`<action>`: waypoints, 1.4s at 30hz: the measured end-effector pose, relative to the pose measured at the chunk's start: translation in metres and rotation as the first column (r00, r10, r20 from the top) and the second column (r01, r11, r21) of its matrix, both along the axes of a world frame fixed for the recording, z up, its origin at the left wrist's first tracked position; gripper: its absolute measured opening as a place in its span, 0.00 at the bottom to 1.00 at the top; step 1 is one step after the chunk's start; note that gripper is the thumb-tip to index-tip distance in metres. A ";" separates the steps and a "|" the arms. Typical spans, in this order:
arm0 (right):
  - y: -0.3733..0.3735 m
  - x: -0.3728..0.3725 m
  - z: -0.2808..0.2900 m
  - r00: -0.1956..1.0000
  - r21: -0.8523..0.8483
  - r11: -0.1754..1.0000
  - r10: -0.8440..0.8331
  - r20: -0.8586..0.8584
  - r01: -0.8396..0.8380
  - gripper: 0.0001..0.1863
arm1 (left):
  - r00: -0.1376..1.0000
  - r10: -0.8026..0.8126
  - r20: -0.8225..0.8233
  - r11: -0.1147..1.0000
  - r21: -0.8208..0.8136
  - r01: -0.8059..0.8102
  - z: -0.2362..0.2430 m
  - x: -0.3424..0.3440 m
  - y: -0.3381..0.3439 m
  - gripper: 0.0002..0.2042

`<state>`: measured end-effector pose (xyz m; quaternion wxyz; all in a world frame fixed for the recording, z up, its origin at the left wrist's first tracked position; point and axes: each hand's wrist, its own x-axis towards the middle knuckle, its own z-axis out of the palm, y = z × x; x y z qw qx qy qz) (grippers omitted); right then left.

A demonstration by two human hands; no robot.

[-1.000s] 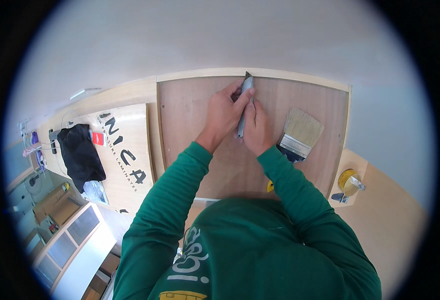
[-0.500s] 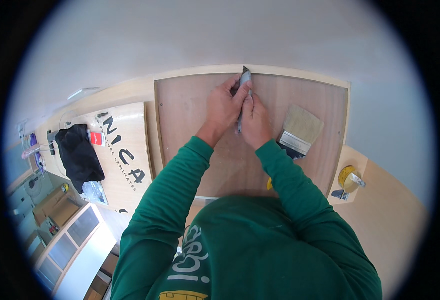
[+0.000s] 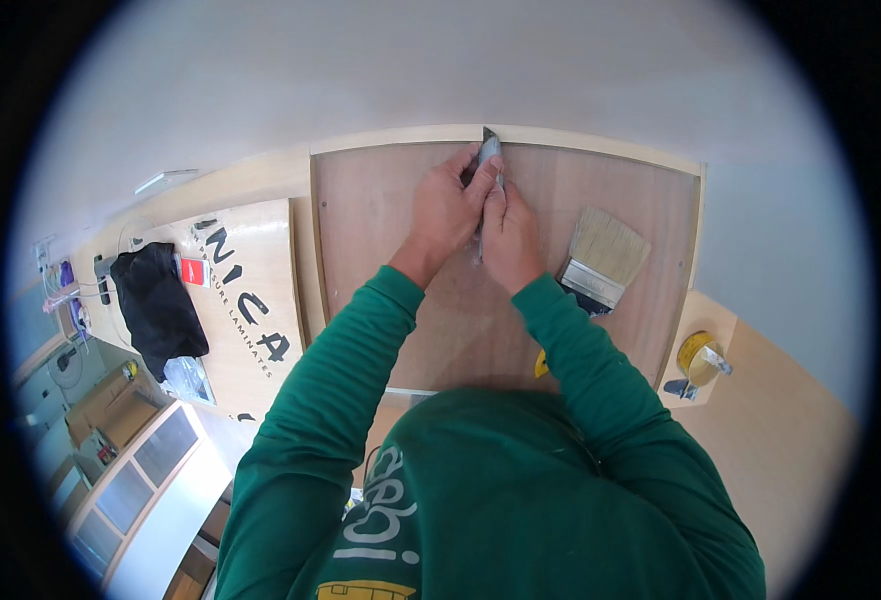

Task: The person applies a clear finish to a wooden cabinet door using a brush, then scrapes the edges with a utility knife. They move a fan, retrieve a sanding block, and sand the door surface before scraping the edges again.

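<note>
My left hand (image 3: 446,210) is closed around the front of a grey utility knife (image 3: 490,152), its thumb on the handle. My right hand (image 3: 511,238) grips the same handle lower down. The dark blade tip touches the pale wooden strip (image 3: 581,142) along the far edge of a brownish plywood panel (image 3: 391,320). Just right of my right hand lies a wide flat paintbrush (image 3: 606,260) with pale bristles. A yellow object (image 3: 542,362) shows partly from under my right sleeve.
A printed board (image 3: 251,255) at left carries a black cloth (image 3: 156,305), a plastic bag and cords. A yellow tape roll (image 3: 701,357) sits on the right ledge (image 3: 791,420). A pale wall rises beyond the panel; shelving and boxes (image 3: 121,410) are at lower left.
The view has shifted slightly, so the panel and hands sit a little higher in it. Both hands keep their grip on the knife, which has moved very slightly left along the strip.
</note>
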<state>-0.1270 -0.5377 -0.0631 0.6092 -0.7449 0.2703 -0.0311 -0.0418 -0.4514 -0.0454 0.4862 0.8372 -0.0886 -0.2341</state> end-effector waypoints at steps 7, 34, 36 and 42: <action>0.001 -0.001 -0.004 0.996 -0.087 0.996 -0.027 0.086 0.035 0.25 | 0.997 -0.028 0.066 1.000 0.014 0.027 -0.001 0.000 -0.001 0.22; 0.004 0.000 -0.010 0.999 -0.095 0.995 0.019 0.036 -0.016 0.23 | 0.996 -0.059 0.061 0.998 0.032 0.057 -0.002 0.001 0.009 0.22; 0.007 0.008 -0.008 0.997 -0.135 0.988 0.072 0.009 -0.070 0.23 | 0.999 0.026 0.040 0.999 -0.031 -0.024 -0.005 0.002 0.015 0.20; 0.035 0.026 -0.003 0.989 -0.023 0.991 0.131 -0.065 -0.133 0.24 | 0.989 0.135 0.055 0.988 -0.089 -0.129 -0.004 0.012 0.043 0.19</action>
